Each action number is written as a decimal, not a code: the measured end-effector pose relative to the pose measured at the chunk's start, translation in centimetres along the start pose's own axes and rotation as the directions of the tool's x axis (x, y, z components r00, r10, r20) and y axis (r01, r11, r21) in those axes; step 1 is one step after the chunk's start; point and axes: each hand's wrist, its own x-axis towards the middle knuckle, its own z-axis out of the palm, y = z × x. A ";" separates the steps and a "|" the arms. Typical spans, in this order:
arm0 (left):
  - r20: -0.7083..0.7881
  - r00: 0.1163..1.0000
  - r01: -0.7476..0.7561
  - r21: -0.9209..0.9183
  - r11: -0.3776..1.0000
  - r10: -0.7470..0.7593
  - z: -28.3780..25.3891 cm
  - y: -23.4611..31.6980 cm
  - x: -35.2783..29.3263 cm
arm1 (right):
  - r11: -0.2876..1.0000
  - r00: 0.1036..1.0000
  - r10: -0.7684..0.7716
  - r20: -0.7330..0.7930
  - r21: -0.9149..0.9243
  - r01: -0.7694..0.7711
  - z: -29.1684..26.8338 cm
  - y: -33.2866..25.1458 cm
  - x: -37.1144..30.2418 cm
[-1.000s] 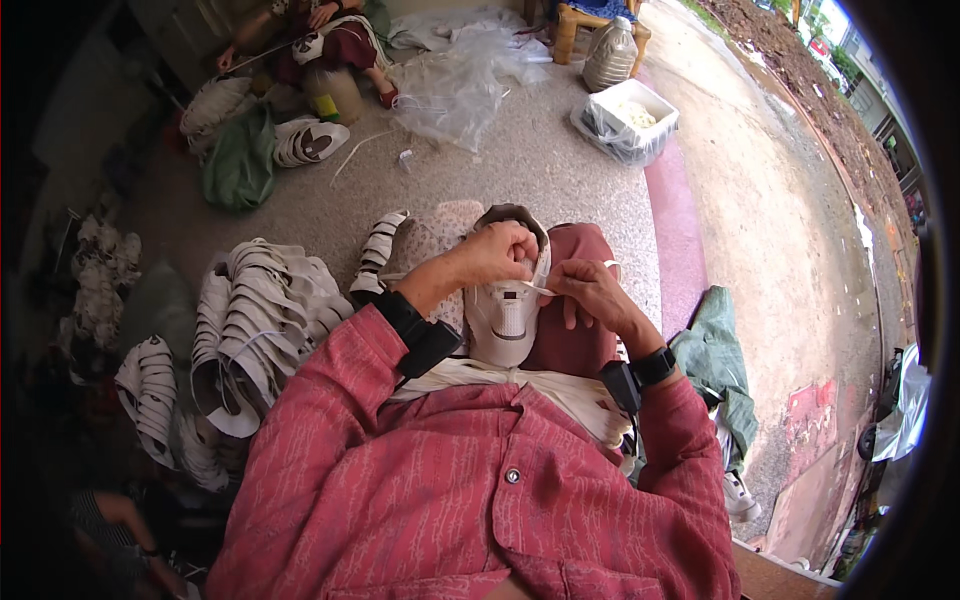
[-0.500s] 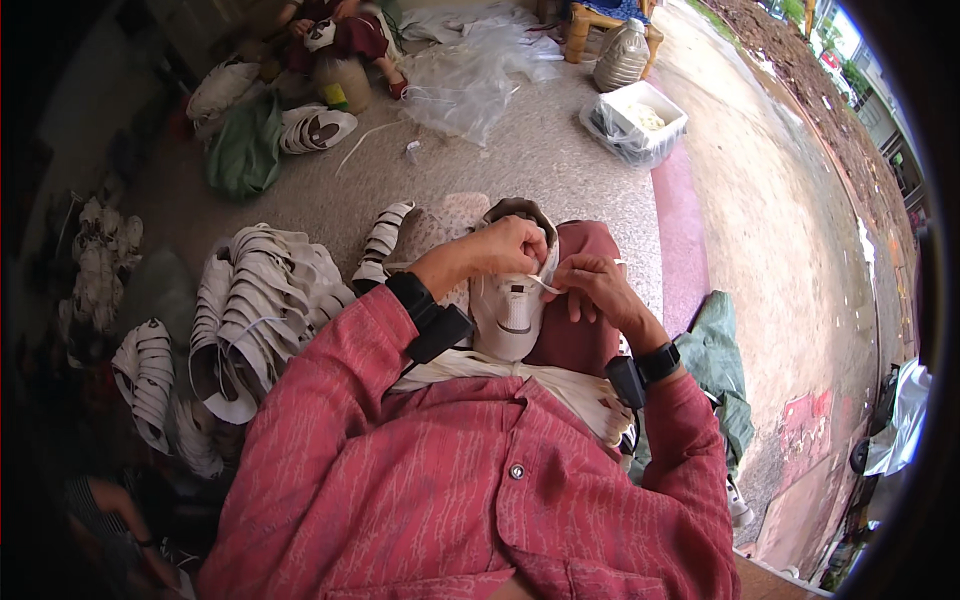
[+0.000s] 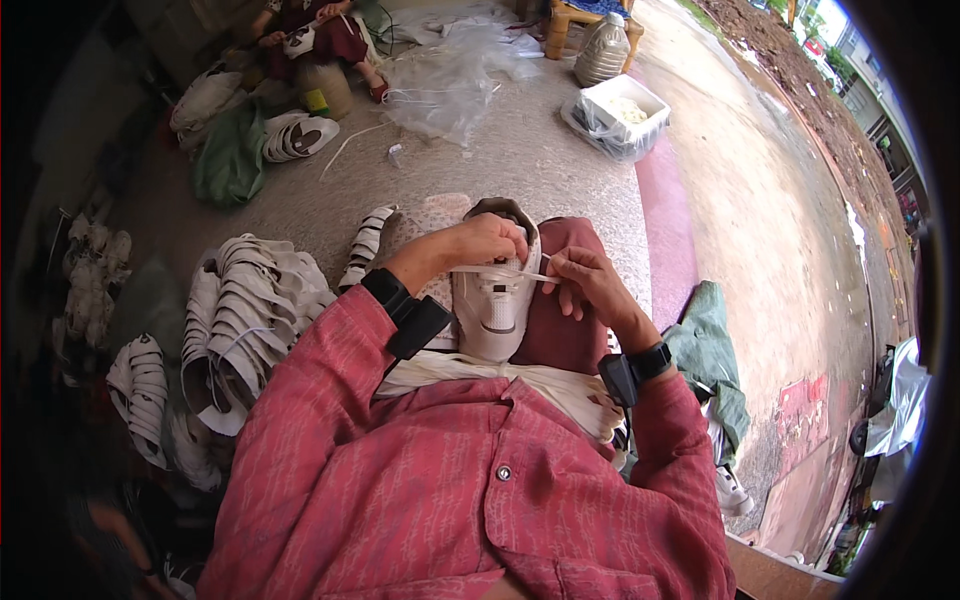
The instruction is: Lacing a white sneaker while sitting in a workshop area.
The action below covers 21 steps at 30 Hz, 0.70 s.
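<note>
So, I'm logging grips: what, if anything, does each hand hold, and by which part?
Right hand: a lace, pinched beside the shoe; how near its end can't be told. Left hand: at the shoe's opening, grip hidden.

The shoe upper [image 3: 495, 312] looks matt, plastic sheeting [image 3: 440, 98] glossy.

One head-worn fisheye view, downward and forward, close above the red shirt [image 3: 420, 480].

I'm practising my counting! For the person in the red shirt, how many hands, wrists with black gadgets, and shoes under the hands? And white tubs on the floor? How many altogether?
Hands: 2 (left hand, right hand)
Gadget wrists: 2
Shoe: 1
White tub: 1
Total: 6
</note>
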 end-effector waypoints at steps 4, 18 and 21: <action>0.006 1.000 0.020 -0.044 0.999 -0.020 -0.1 0.0 -0.1 | 1.000 1.000 -0.007 0.022 0.025 0.007 0.1 0.0 0.0; -0.219 0.882 -0.149 0.711 0.687 0.418 2.6 1.7 -2.5 | 0.982 0.842 -0.155 0.517 -0.014 0.189 8.7 -6.0 -5.5; -0.172 0.956 -0.034 0.740 0.672 0.238 2.5 2.1 -2.7 | 0.958 0.726 -0.084 0.683 -0.146 0.248 9.2 -7.5 -6.7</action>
